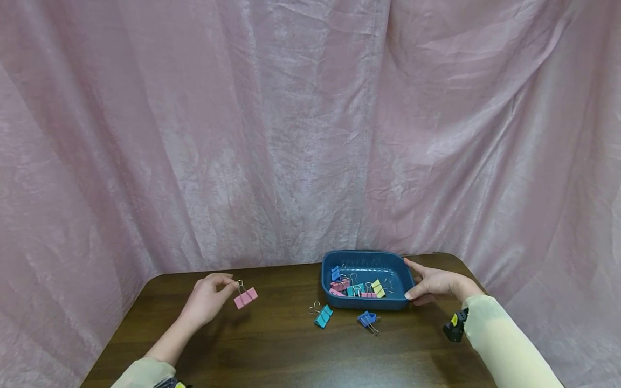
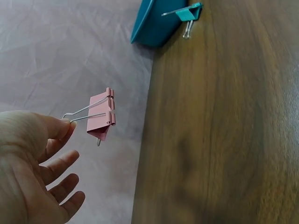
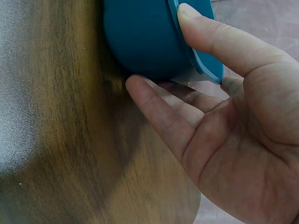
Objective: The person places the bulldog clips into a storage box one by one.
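Note:
A pink binder clip (image 1: 246, 298) hangs above the left part of the table, its wire handle pinched between the thumb and index finger of my left hand (image 1: 207, 298). In the left wrist view, the other fingers are spread below the clip (image 2: 101, 112). My right hand (image 1: 434, 283) holds the right end of a dark blue plastic box (image 1: 371, 303). Its thumb (image 3: 191, 16) lies on the box rim, with fingers low against the outer wall (image 3: 140, 42). Inside the box lie several binder clips, among them a yellow clip (image 1: 378, 288) and a teal clip (image 1: 356, 290).
On the wooden table (image 1: 271, 345), a teal binder clip (image 1: 323, 316) and a blue binder clip (image 1: 367, 318) lie just in front of the box. A pink curtain (image 1: 291, 134) hangs behind the table's far edge.

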